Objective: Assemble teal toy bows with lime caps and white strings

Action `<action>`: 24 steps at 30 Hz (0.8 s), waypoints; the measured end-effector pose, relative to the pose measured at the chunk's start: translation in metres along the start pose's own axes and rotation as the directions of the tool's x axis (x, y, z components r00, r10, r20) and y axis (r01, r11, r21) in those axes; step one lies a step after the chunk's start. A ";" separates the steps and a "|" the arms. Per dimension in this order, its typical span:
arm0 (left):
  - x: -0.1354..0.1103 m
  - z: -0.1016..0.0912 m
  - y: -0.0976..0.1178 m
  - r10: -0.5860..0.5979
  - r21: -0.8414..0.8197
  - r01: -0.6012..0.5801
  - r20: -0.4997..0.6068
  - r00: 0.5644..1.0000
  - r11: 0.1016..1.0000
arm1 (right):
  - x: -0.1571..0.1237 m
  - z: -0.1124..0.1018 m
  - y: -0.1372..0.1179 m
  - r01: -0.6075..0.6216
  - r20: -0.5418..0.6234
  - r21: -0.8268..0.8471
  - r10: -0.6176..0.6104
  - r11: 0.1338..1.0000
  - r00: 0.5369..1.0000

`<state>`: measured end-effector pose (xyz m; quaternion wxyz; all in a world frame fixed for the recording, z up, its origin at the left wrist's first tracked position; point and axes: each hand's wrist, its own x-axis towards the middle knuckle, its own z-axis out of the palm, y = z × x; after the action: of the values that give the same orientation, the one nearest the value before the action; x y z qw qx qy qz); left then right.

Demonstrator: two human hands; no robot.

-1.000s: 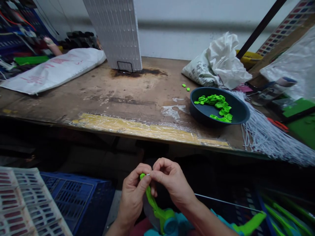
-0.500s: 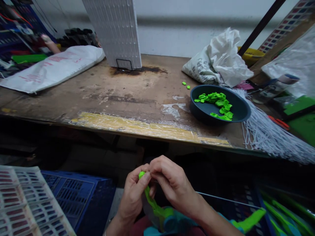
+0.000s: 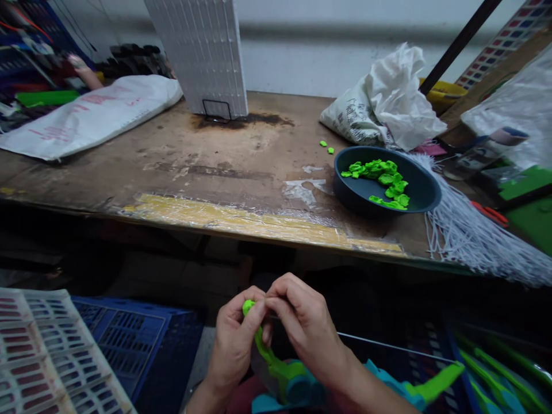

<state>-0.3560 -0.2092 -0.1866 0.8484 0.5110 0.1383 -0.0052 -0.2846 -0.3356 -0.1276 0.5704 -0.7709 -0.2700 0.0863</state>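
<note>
Below the worn wooden bench (image 3: 215, 167), left hand (image 3: 233, 345) pinches the green plastic toy arm (image 3: 263, 351); right hand (image 3: 302, 322) grips its tip; fitting looks unfinished.

I see one thing in hand — a green and teal plastic toy (image 3: 276, 368), held low, below the table's edge. Its bright green arm rises from a round teal hub near my lap and tilts up and to the left, ending in a small rounded green tip. My left hand (image 3: 235, 345) pinches that tip between thumb and fingers — my right hand (image 3: 306, 328) closes over it from the other side, fingertips touching the same end.
</note>
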 end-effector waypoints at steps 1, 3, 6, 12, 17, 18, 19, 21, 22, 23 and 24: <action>0.000 -0.001 -0.001 -0.004 -0.033 0.004 0.015 1.000 0.999 | -0.001 0.000 0.001 0.013 -0.006 -0.001 -0.013 1.000 1.000; 0.000 -0.001 -0.002 -0.020 -0.098 0.023 0.029 0.999 0.995 | -0.003 0.001 0.002 0.058 -0.007 -0.015 -0.058 0.998 0.998; 0.000 0.000 -0.002 -0.033 -0.143 0.036 0.023 0.999 0.989 | -0.007 0.002 0.003 0.138 -0.007 -0.050 -0.139 0.989 0.990; 0.000 0.003 0.004 -0.043 -0.089 0.041 -0.018 0.999 0.995 | -0.009 0.006 0.008 0.305 0.006 -0.306 -0.318 0.902 0.948; 0.000 0.004 0.004 -0.032 -0.079 0.028 -0.043 0.999 0.996 | -0.009 0.007 0.012 0.311 -0.052 -0.360 -0.352 0.880 0.935; 0.001 0.004 0.005 -0.031 -0.083 0.028 -0.033 0.999 0.996 | -0.010 0.006 0.011 0.292 -0.063 -0.341 -0.332 0.893 0.941; 0.001 0.005 0.005 -0.031 -0.088 0.029 -0.023 0.999 0.996 | -0.010 0.006 0.010 0.272 -0.071 -0.319 -0.309 0.908 0.948; 0.002 0.005 0.006 -0.035 -0.094 0.034 -0.007 0.999 0.995 | -0.011 0.004 0.007 0.237 -0.077 -0.280 -0.268 0.930 0.960; 0.003 0.005 0.006 -0.039 -0.095 0.038 -0.004 0.999 0.995 | -0.012 0.003 0.005 0.226 -0.072 -0.264 -0.253 0.938 0.965; 0.003 0.004 0.006 -0.044 -0.094 0.044 -0.003 0.999 0.995 | -0.012 0.002 0.004 0.216 -0.060 -0.251 -0.238 0.944 0.969; 0.003 0.004 0.006 -0.052 -0.089 0.051 -0.007 0.999 0.995 | -0.011 0.002 0.002 0.209 -0.039 -0.240 -0.224 0.948 0.974</action>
<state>-0.3515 -0.2095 -0.1807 0.8693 0.4689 0.1555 -0.0186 -0.2944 -0.3400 -0.1325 0.4900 -0.8009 -0.3425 -0.0347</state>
